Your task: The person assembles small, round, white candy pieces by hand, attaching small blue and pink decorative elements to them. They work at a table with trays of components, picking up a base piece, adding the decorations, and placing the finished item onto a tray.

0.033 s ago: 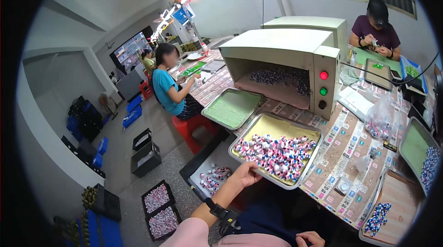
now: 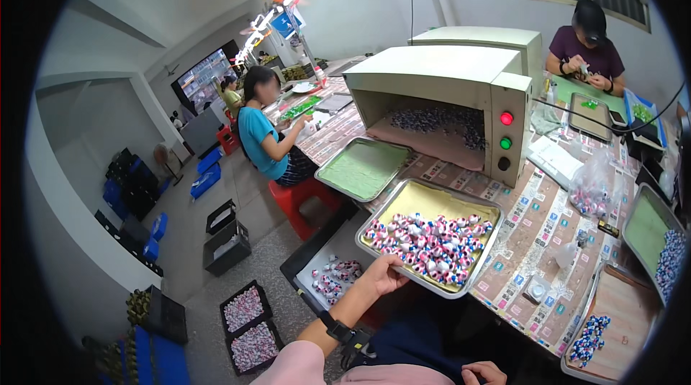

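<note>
Small printed letters [image 2: 517, 277] dot the patterned tablecloth [image 2: 524, 250].

The left hand [image 2: 384, 275] grips a metal tray [image 2: 445, 203] (yellow-lined) bearing small pink, white and blue pieces [image 2: 432, 245].

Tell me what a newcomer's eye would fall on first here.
Probably the metal tray of pink, white and blue pieces, held by the left hand at the near edge of the table. Behind it stands a cream, open-fronted machine with red and green buttons. Farther left, a person in turquoise sits on a red stool.
</note>
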`<state>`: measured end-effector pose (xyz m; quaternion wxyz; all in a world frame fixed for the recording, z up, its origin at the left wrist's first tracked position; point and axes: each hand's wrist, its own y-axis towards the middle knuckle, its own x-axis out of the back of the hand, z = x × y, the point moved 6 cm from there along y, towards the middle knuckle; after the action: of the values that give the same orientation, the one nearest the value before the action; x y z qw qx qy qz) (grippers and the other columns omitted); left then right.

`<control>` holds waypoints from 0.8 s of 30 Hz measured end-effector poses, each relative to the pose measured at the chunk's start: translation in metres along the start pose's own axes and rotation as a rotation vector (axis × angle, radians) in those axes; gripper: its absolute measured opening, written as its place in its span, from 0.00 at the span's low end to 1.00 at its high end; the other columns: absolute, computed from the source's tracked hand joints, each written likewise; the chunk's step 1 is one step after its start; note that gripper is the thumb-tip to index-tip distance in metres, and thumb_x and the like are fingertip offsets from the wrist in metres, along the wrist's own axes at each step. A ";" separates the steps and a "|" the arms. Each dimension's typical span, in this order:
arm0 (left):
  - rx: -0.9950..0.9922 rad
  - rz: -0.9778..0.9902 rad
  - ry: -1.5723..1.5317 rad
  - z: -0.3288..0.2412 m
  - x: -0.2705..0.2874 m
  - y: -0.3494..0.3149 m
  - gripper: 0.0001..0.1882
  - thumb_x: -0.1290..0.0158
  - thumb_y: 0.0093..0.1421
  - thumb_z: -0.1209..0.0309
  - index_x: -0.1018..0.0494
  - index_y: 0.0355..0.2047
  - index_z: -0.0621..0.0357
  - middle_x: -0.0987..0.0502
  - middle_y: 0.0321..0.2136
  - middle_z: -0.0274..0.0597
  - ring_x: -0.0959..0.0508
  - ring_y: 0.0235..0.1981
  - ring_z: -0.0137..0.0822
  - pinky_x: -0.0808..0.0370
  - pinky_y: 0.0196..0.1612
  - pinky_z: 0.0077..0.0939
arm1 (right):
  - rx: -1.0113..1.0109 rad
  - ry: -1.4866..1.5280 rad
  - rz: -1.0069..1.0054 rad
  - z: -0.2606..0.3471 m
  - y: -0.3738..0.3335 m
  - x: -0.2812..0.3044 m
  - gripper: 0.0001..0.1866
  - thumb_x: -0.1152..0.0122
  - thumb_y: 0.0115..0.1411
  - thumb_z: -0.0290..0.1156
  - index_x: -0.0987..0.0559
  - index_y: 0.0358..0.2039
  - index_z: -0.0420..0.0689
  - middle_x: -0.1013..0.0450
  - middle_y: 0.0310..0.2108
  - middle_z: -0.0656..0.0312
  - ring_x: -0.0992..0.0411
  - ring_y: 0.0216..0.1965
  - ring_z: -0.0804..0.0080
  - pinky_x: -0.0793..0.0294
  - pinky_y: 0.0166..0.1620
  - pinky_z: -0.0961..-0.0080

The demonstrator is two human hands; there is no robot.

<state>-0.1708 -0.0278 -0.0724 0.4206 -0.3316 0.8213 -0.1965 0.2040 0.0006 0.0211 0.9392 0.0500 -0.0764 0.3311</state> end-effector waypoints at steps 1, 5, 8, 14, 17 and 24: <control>-0.029 0.002 0.012 0.003 0.006 -0.007 0.09 0.52 0.51 0.77 0.29 0.35 0.60 0.24 0.33 0.42 0.22 0.36 0.37 0.23 0.46 0.38 | 0.001 -0.006 0.009 0.000 -0.003 -0.003 0.05 0.40 0.55 0.20 0.21 0.33 0.35 0.24 0.33 0.53 0.24 0.35 0.65 0.26 0.40 0.76; -0.092 0.020 -0.046 0.018 0.018 -0.042 0.15 0.53 0.52 0.78 0.31 0.42 0.62 0.24 0.39 0.45 0.22 0.42 0.39 0.24 0.49 0.39 | -0.019 -0.039 0.051 0.002 -0.012 -0.013 0.05 0.40 0.55 0.20 0.21 0.33 0.35 0.24 0.33 0.54 0.24 0.35 0.66 0.27 0.39 0.76; -0.113 0.028 -0.157 0.029 0.046 -0.078 0.16 0.53 0.52 0.78 0.31 0.44 0.63 0.24 0.40 0.46 0.23 0.44 0.40 0.26 0.52 0.40 | -0.026 -0.064 0.080 0.005 -0.015 -0.022 0.05 0.39 0.54 0.20 0.21 0.33 0.35 0.24 0.32 0.54 0.24 0.35 0.67 0.27 0.39 0.76; -0.281 -0.095 -0.291 0.030 0.131 -0.176 0.27 0.54 0.49 0.79 0.37 0.52 0.67 0.25 0.44 0.50 0.23 0.45 0.44 0.27 0.53 0.45 | 0.011 -0.108 0.165 0.007 -0.019 -0.043 0.05 0.40 0.53 0.21 0.20 0.32 0.35 0.23 0.31 0.53 0.24 0.34 0.65 0.27 0.39 0.76; -0.380 -0.221 -0.289 0.021 0.170 -0.214 0.22 0.53 0.50 0.77 0.33 0.47 0.69 0.24 0.41 0.50 0.22 0.41 0.44 0.22 0.45 0.43 | -0.002 -0.122 0.225 0.018 -0.019 -0.054 0.05 0.40 0.54 0.22 0.20 0.31 0.36 0.23 0.31 0.53 0.24 0.34 0.62 0.26 0.39 0.74; -0.437 -0.419 -0.339 0.018 0.279 -0.206 0.12 0.53 0.50 0.78 0.32 0.37 0.63 0.23 0.29 0.44 0.20 0.28 0.40 0.19 0.30 0.39 | 0.014 -0.180 0.300 0.027 -0.027 -0.066 0.05 0.41 0.55 0.24 0.20 0.31 0.37 0.23 0.31 0.53 0.24 0.34 0.60 0.26 0.39 0.72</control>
<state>-0.1971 -0.3713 -0.1155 0.4207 -0.6033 0.6763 -0.0403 0.1672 -0.0645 0.0347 0.8683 0.0740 -0.1645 0.4621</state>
